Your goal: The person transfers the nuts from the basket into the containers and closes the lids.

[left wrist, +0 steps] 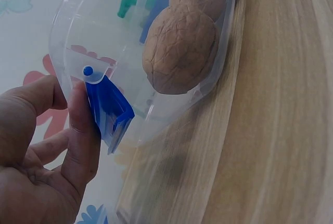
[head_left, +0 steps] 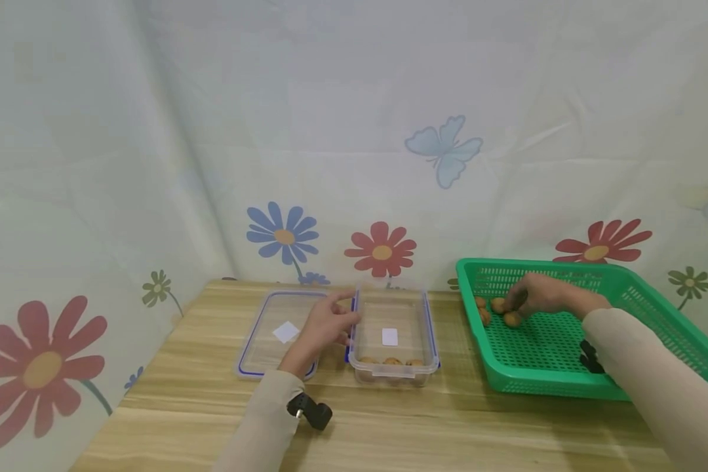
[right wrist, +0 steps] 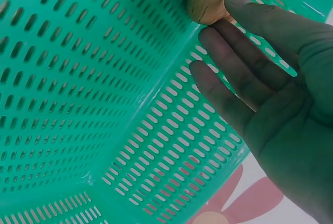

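My left hand (head_left: 324, 322) is at the left rim of a clear plastic container (head_left: 402, 372) with blue edging. In the left wrist view its fingers pinch the rim beside a hanging blue latch (left wrist: 108, 104). Several walnuts (left wrist: 182, 50) lie in the container along its near end. My right hand (head_left: 538, 294) reaches into a green slotted basket (head_left: 566, 344). Up close in the right wrist view, its thumb and fingertips pinch a walnut (right wrist: 204, 0) low in the basket. Other walnuts (head_left: 484, 316) lie by the basket's left wall.
A clear lid (head_left: 265, 357) with a blue seal lies flat left of the container, a white label (head_left: 286, 332) on it. Everything stands on a wood-grain table (head_left: 360, 429). Behind hangs a pale curtain (head_left: 330, 151) printed with flowers and a butterfly.
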`<control>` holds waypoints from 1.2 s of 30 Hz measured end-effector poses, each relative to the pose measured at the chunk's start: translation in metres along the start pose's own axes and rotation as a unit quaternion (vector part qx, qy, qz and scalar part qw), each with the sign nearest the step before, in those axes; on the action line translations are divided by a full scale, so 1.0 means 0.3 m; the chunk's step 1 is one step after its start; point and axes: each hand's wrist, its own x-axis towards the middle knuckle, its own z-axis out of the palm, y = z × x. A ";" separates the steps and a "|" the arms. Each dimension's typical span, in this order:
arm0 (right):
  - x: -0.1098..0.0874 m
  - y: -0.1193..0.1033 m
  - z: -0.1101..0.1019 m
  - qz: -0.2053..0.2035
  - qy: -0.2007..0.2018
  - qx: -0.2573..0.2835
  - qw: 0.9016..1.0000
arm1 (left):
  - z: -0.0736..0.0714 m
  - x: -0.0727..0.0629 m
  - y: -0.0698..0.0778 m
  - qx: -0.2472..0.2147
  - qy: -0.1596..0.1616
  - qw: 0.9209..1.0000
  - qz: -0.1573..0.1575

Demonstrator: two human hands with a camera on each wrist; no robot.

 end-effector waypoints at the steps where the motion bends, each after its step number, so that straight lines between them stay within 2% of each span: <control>1: 0.000 0.001 0.001 0.004 -0.002 -0.002 1.000 | 0.000 0.000 0.001 0.000 0.001 1.000 -0.001; 8: 0.004 0.006 0.015 0.034 -0.005 -0.005 0.999 | 0.000 -0.003 0.004 0.002 -0.002 1.000 0.001; 20: 0.004 0.003 0.028 0.006 -0.006 0.001 1.000 | 0.003 -0.002 0.000 0.008 0.001 1.000 0.004; 27: 0.003 -0.004 0.027 0.019 -0.010 0.006 1.000 | 0.004 -0.006 0.001 0.006 0.000 1.000 0.001; 31: -0.011 -0.014 0.014 0.015 0.001 0.008 1.000 | 0.003 -0.008 0.005 0.008 0.002 1.000 -0.003; 36: -0.035 -0.048 -0.025 -0.010 0.038 0.006 0.999 | 0.002 -0.008 0.010 0.009 0.004 1.000 -0.005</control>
